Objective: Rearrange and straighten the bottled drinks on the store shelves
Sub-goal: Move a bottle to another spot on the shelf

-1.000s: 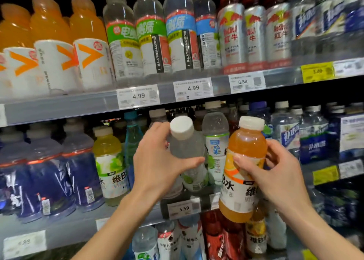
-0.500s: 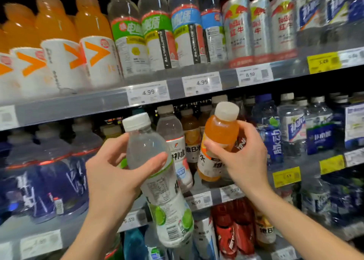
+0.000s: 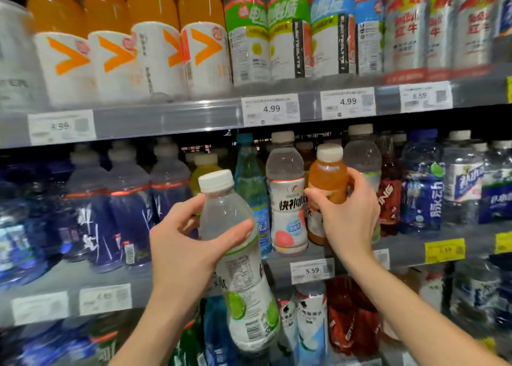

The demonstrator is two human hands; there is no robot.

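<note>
My left hand (image 3: 188,243) grips a clear bottle with a white cap and lime label (image 3: 238,260), held tilted in front of the middle shelf, off the shelf. My right hand (image 3: 346,213) is wrapped around an orange drink bottle with a white cap (image 3: 328,171), which stands upright at the front of the middle shelf (image 3: 410,252). It sits between a clear peach-label bottle (image 3: 288,199) on its left and a clear bottle (image 3: 361,155) behind my fingers on its right.
The top shelf (image 3: 171,119) holds orange bottles, clear electrolyte bottles and red-and-silver cans. Dark blue bottles (image 3: 127,213) fill the middle shelf's left, blue-label bottles (image 3: 421,193) its right. A lower shelf shows red and white bottles (image 3: 352,315). Price tags line the shelf edges.
My right hand carried the orange bottle up and back onto the middle shelf beside the peach-label bottle. My left hand drew the clear lime bottle out and down, away from the shelf.
</note>
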